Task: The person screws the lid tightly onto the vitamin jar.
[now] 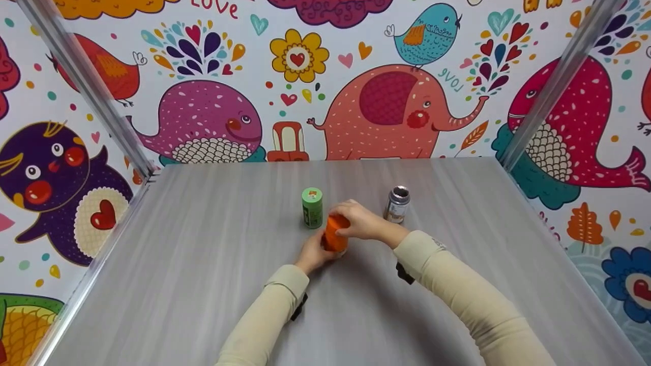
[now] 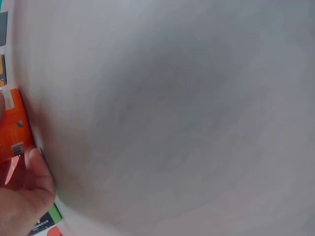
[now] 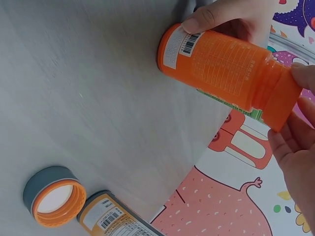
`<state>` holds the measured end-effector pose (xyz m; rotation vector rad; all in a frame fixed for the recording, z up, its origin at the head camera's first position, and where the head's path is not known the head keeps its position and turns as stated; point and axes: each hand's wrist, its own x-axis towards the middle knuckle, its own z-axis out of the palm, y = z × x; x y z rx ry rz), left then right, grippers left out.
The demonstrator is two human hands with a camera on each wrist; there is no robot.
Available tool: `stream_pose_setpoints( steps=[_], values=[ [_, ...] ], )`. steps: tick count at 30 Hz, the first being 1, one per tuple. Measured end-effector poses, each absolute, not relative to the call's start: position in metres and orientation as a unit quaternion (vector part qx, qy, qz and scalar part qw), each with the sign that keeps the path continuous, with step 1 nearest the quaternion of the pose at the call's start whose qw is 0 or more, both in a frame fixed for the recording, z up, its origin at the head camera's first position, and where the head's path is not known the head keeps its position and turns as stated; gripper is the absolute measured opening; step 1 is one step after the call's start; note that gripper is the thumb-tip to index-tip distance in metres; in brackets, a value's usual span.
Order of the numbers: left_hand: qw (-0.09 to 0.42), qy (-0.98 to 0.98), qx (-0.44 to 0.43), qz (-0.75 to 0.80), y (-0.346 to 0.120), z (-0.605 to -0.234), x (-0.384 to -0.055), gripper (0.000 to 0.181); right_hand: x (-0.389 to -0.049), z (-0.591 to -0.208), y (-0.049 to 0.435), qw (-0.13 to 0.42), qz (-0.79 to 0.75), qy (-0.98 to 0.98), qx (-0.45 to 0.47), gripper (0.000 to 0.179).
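An orange bottle (image 1: 336, 243) stands near the table's middle with both hands on it. My left hand (image 1: 311, 253) holds its lower body, the thumb lying by the barcode label in the right wrist view. At the top, my right hand (image 1: 360, 221) grips the bottle's orange cap (image 3: 281, 101) between thumb and fingers. The cap sits at the bottle's neck; whether it is loose I cannot tell. Just behind and left of the hands is a green canister (image 1: 312, 209), upright. An uncapped grey bottle (image 1: 397, 206) stands beyond my right wrist.
A grey cap (image 3: 54, 196) with an orange inner rim lies beside the grey bottle in the right wrist view. The grey table (image 1: 203, 229) meets a cartoon-printed wall (image 1: 300, 112) at the back. Metal posts (image 1: 86, 86) rise at its far corners.
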<state>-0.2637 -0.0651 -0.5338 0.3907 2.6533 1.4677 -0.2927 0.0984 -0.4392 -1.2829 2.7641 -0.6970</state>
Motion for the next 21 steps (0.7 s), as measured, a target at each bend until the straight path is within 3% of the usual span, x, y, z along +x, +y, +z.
stream_pose_setpoints(
  steps=[21],
  values=[
    [0.044,0.85,0.133,0.508,-0.0646,-0.5347,-0.2626,0.061,-0.2889,-0.4406,0.0979,0.044,-0.221,0.893,-0.389,0.038]
  ],
)
